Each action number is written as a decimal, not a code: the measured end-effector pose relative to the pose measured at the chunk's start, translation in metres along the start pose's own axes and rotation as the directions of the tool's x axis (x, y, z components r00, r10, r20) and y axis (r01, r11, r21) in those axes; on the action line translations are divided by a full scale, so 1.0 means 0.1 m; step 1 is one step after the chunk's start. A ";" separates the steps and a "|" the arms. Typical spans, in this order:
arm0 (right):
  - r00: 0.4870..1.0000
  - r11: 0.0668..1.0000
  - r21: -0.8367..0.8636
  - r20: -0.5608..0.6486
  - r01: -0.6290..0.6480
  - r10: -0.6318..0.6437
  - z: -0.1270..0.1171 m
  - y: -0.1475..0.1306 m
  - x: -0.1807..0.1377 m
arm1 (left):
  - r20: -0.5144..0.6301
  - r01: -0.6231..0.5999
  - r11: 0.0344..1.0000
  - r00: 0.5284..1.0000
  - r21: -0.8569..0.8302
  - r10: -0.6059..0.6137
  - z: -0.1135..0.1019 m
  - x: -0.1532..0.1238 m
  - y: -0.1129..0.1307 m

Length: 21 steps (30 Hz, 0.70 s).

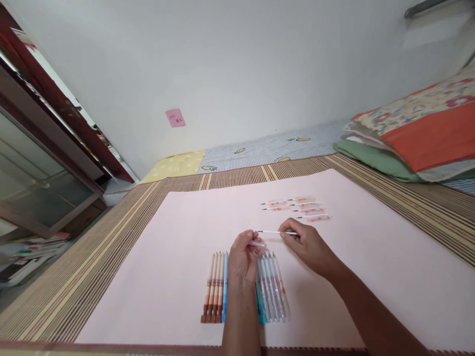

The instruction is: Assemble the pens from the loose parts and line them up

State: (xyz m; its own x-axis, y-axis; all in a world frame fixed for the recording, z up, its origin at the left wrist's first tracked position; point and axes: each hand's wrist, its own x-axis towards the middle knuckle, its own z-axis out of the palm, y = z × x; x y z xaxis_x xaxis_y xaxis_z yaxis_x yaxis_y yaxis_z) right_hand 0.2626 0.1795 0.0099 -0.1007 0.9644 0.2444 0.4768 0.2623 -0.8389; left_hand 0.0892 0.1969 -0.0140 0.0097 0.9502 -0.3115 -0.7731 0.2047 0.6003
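Note:
My left hand is closed around a pale pen barrel above the pink sheet. My right hand pinches the end of a thin white pen refill, which points left toward the barrel. Below my left wrist lie a row of brown-and-cream pens with a blue pen beside them, and a row of clear pens to the right. Further back, several pink pen barrels and refills lie in a small group.
The pink sheet covers a striped woven mat. Folded bedding and pillows are stacked at the right. A glass-fronted wooden cabinet stands at the left, with papers on the floor. A pink note is stuck on the white wall.

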 end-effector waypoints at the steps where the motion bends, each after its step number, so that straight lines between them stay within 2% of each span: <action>1: 1.000 1.000 -0.006 0.000 -0.003 0.003 0.01 0.00 0.00 | 0.005 0.001 1.000 1.000 0.003 -0.001 0.00 0.00 0.00; 14: 0.999 0.999 0.025 0.021 0.028 -0.028 0.08 -0.01 -0.06 | 0.032 -0.037 0.991 0.999 0.126 0.033 0.07 -0.05 -0.01; 21: 0.997 0.960 0.270 0.055 -0.071 0.058 0.25 0.17 -0.07 | 0.061 -0.086 0.984 0.995 0.154 0.077 0.07 -0.06 0.02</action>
State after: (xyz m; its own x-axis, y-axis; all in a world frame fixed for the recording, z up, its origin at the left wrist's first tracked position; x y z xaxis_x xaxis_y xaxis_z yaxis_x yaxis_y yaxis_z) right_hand 0.2498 0.1775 -0.0179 -0.1207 0.9783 0.1683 0.2294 0.1925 -0.9541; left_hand 0.0921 0.1933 -0.0060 -0.0112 0.9758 -0.2184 -0.6641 0.1561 0.7312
